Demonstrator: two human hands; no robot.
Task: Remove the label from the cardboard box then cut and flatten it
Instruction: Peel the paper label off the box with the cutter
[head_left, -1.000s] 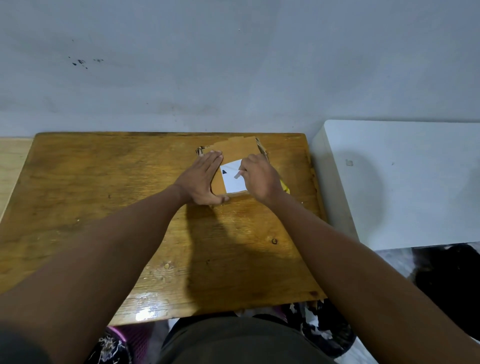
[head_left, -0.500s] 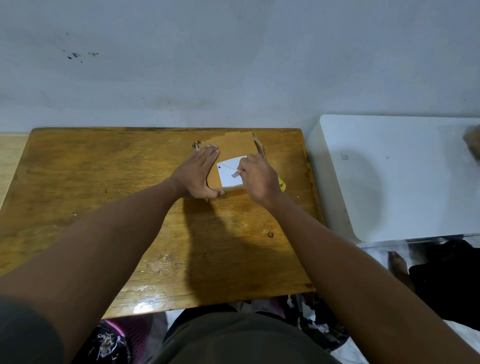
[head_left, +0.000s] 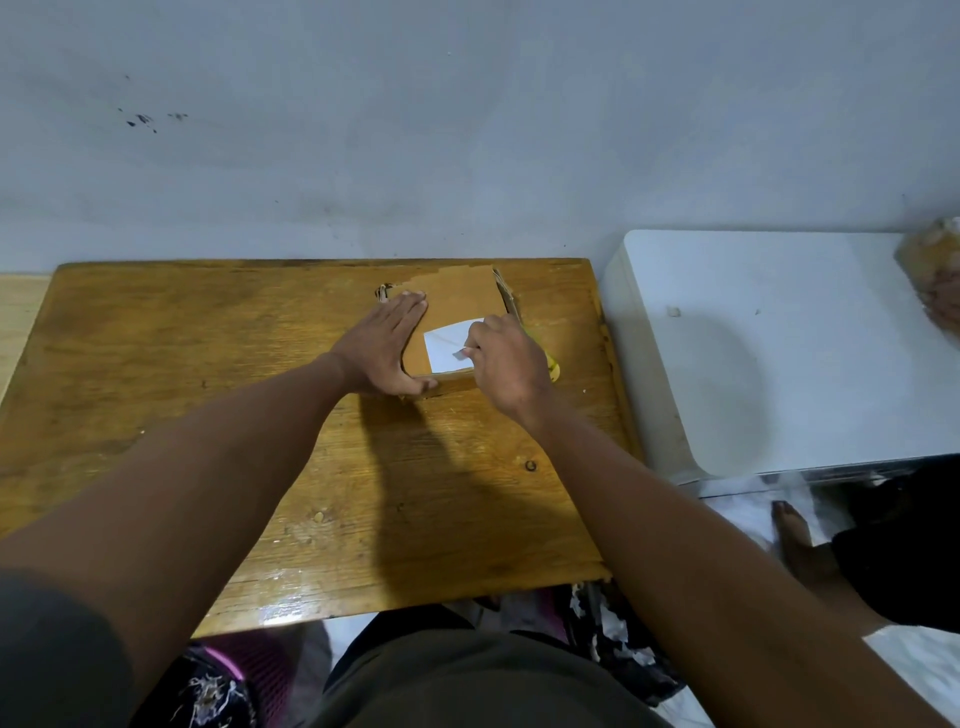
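While the left hand (head_left: 387, 347) lies flat with straight fingers on the cardboard box (head_left: 457, 301) at the wooden table's (head_left: 208, 364) far edge, the right hand (head_left: 506, 364) pinches the white label's (head_left: 448, 347) peeled right edge.

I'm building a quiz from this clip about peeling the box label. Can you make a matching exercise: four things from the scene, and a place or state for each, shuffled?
Things:
1. left hand
2. right hand
3. label
4. cardboard box

States:
A. white, stuck on top of the box
B. lies on the wooden table, near its far edge
C. flat, pressing on the box
D. pinches the label's lifted edge

Pairs: 1-C, 2-D, 3-A, 4-B
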